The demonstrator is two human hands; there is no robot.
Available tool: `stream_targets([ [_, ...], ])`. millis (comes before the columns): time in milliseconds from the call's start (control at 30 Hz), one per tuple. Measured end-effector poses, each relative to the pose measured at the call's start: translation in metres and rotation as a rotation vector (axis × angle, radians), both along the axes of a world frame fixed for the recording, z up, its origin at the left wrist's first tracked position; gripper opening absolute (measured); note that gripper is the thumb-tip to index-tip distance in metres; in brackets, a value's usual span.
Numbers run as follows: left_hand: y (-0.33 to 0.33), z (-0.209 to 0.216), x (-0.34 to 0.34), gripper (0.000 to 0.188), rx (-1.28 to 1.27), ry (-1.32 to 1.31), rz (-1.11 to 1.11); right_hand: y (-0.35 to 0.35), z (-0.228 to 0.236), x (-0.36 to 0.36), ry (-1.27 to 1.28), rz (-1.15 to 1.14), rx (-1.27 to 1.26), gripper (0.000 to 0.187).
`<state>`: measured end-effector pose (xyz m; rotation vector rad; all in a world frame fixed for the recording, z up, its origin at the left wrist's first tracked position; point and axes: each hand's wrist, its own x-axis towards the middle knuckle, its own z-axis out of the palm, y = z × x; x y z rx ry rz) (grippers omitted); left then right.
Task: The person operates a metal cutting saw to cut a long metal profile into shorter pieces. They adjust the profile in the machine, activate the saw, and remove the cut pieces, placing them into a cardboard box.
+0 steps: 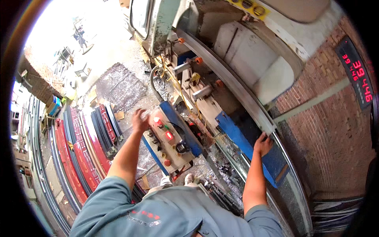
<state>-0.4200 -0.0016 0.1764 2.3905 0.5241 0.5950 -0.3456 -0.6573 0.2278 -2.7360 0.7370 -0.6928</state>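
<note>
My left hand (140,121) hovers beside the upper left corner of a control box (169,146), its fingers apart and holding nothing. Red buttons, a lit red square button (169,135) and dark knobs are set in the box's pale top. On the other side, my right hand (263,145) has its fingers bent at the near end of a long silvery metal profile (233,85). This profile lies along the machine and runs up under its hood. Blue sheet metal (241,136) slopes beside and below the right hand.
Clamps with orange knobs (198,61) line the machine bed under a large pale hood (252,59). Bundles of dark and red profiles (75,158) lie on the floor at left. A red-lit digital display (357,73) hangs on the brick wall at right.
</note>
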Motion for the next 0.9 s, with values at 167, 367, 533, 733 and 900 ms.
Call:
stream_targets([
  [167, 0.037, -0.042, -0.248, 0.037, 0.268, 0.475, 0.088, 0.004, 0.006, -0.001, -0.122, 0.091, -0.014, 0.061],
  [367, -0.038, -0.083, -0.514, 0.052, -0.152, 1.117, 0.211, 0.002, 0.001, -0.005, -0.064, 0.082, -0.016, 0.060],
  [533, -0.092, -0.150, -0.608, 0.052, -0.564, 1.144, -0.104, 0.003, -0.010, -0.009, -0.068, 0.068, 0.004, 0.060],
  [733, -0.168, -0.127, -0.442, 0.037, -0.429, 0.808, -0.129, -0.021, -0.012, -0.003, -0.093, 0.105, -0.094, 0.059],
  [900, -0.153, -0.074, -0.381, 0.027, -0.521, 0.532, 0.090, -0.003, -0.003, -0.008, -0.001, 0.111, -0.034, 0.059],
])
